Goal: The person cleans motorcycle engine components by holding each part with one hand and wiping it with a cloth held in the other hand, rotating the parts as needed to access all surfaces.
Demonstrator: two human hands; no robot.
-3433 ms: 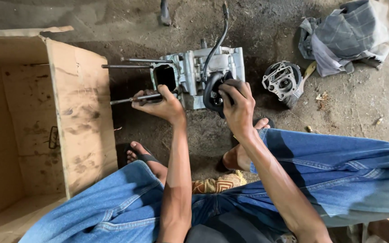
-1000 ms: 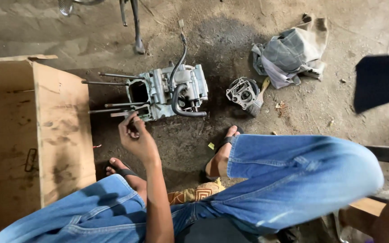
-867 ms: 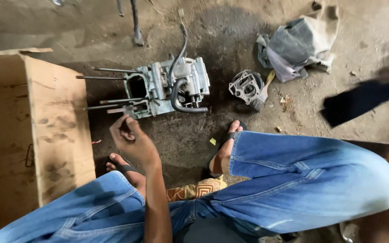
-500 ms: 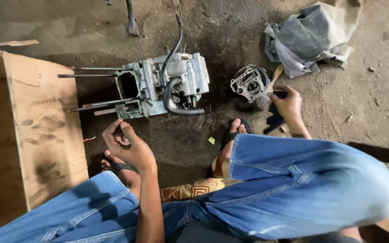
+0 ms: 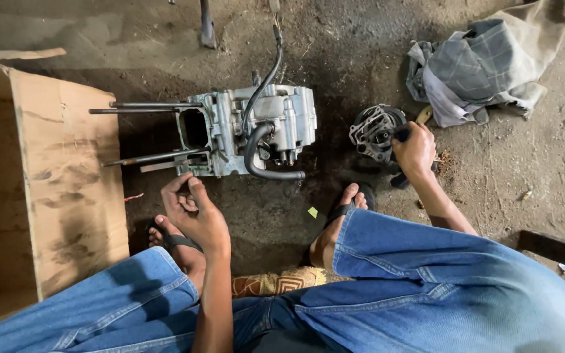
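Head view, looking straight down at a seated person in blue jeans and sandals on a dirty concrete floor. Engine crankcase point(image 5: 250, 134) lies between the feet and a cardboard box point(image 5: 67, 176), its long cylinder studs point(image 5: 145, 108) bare and pointing toward the box, a black hose point(image 5: 263, 153) looped over its side. Cylinder block point(image 5: 375, 131) sits apart on the floor, right of the crankcase.

Left hand point(image 5: 194, 212) hovers just below the crankcase's lower edge, fingers loosely curled; a small part may sit in the fingertips, but this cannot be confirmed. Right hand point(image 5: 414, 149) rests beside the cylinder block, closed around a dark handle-like object; the tool's type is not discernible.

Assessment: the cylinder is off the studs and the crankcase opening is exposed, so the engine stands partly stripped; the case halves appear joined, hose attached.

Obscured: grey checked cloth point(image 5: 485, 65) covers whatever lies beneath; a yellow-tipped item point(image 5: 424, 115) beside it is unidentifiable. The box's interior is cut off at the frame edge.
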